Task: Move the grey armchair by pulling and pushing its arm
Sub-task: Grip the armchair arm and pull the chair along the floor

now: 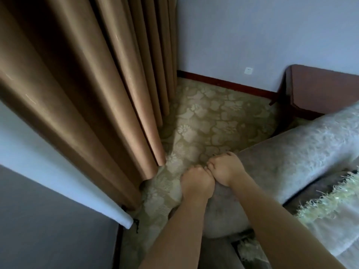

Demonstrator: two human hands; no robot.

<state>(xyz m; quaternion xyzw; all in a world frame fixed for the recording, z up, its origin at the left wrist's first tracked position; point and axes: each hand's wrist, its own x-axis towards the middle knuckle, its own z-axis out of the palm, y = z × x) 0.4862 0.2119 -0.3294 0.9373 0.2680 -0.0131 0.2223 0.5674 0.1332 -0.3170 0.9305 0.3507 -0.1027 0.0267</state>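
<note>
Both hands grip the rounded padded arm (272,167) of the grey plush armchair (314,144) in the head view: left hand (194,182) and right hand (226,168) curl over its outer edge (knuckles touching). The chair stands by the right edge of the floral beige carpet (213,117), and its arm runs lengthwise from the near edge toward the far right corner. The grip looks set, but I cannot tell how much shifting remains.

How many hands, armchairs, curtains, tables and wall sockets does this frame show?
Bare hands: 2, the left hand and the right hand, fingers curled over the chair arm's edge
Grey upholstered armchair: 1
Brown pleated fabric curtain: 1
Dark red-brown wooden table: 1
White wall socket: 1
Total: 6
</note>
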